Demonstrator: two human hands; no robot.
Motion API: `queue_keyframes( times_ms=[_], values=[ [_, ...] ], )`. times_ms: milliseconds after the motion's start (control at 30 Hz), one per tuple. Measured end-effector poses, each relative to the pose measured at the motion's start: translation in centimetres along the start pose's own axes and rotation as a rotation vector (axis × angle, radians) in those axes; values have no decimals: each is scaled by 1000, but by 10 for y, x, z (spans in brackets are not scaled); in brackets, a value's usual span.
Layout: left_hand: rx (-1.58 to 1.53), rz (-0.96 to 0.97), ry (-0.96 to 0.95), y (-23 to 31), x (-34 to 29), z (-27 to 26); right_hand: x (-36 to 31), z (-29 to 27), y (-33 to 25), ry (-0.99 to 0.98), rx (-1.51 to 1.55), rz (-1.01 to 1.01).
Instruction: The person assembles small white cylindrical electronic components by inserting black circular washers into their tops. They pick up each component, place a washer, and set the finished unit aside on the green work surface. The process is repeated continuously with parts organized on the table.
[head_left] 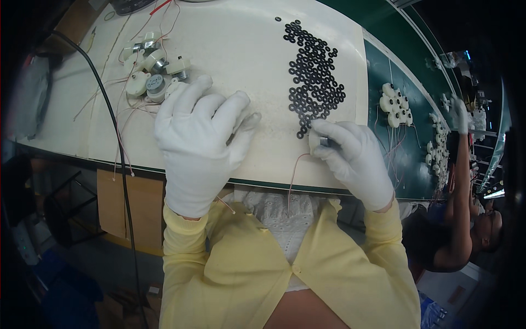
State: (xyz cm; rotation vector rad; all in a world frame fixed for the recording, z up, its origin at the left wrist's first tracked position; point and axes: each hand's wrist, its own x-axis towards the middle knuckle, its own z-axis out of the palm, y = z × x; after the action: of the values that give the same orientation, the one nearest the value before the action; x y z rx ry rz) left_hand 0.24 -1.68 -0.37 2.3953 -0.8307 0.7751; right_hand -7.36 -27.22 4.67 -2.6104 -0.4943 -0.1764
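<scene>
My white-gloved right hand [350, 151] pinches a small motor [315, 141] with a white plastic housing and a silver metal part. Its thin reddish lead hangs over the table's near edge. The hand is at the near end of a spread of black rubber rings [315, 77]. My left hand [200, 142], also gloved, is curled beside a pile of white-and-silver motors [155, 82]. A grey sliver shows between its thumb and fingers, and a wire end with a small connector [233, 211] comes out beneath it; most of what it holds is hidden.
The white table [246, 49] has a green edge. A black cable [118, 126] runs down across its left side. On the right, a green surface [408, 159] carries more white motors [395, 105] with black rings on them. Another person [466, 230] is at the far right.
</scene>
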Motion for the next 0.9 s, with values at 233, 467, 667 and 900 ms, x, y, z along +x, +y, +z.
queue_keyframes(
  times_ms=[233,467,667,900],
  values=[
    [-5,-13,26,0,0,1,14,1,-3,-149,-241,-72],
    [1,-8,27,-1,0,1,6,-12,-15,-166,-417,-122],
    [20,-19,-28,0,2,-1,-17,-37,-18,-398,-488,-65],
    [33,-3,-18,-1,0,1,-24,-35,-14,-410,-385,19]
  ],
)
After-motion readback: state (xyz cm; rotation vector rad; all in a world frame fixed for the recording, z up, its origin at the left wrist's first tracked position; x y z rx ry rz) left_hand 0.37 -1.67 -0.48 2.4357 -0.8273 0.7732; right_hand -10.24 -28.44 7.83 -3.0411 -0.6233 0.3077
